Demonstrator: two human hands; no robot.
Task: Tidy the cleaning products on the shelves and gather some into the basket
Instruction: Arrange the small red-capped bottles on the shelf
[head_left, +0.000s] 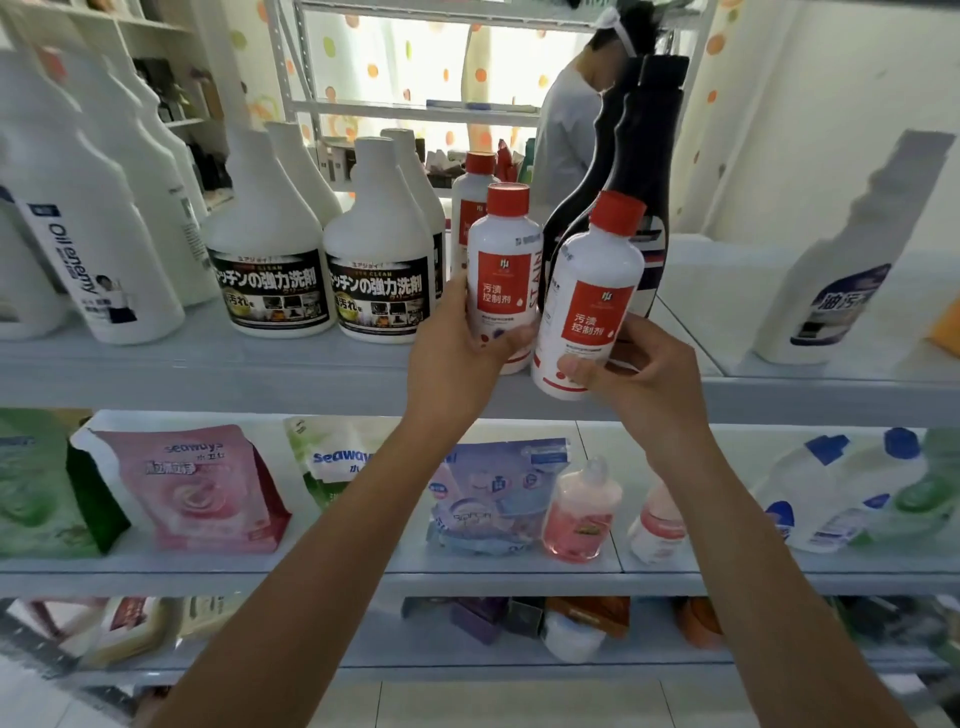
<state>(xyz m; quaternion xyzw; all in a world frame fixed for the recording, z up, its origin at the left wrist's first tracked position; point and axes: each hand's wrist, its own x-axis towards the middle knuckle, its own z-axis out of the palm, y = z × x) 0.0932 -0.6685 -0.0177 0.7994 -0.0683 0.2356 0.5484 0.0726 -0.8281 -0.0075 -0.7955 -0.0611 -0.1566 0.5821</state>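
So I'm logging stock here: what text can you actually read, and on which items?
"Oil enemy": tall white bottle, top shelf.
"強力洗剤": black-labelled white jugs.
"污渍控制剂": red-capped bottle in left hand and one in right hand.
"STAIN": side of the left one.
"seaways": pink pouch.
Other print: too blurred.

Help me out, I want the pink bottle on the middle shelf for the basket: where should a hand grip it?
Probably around the narrow shoulder just under the cap of the pink bottle, coming from the front. It stands upright at the shelf's front edge, with a pouch close on its left and a small bottle on its right.
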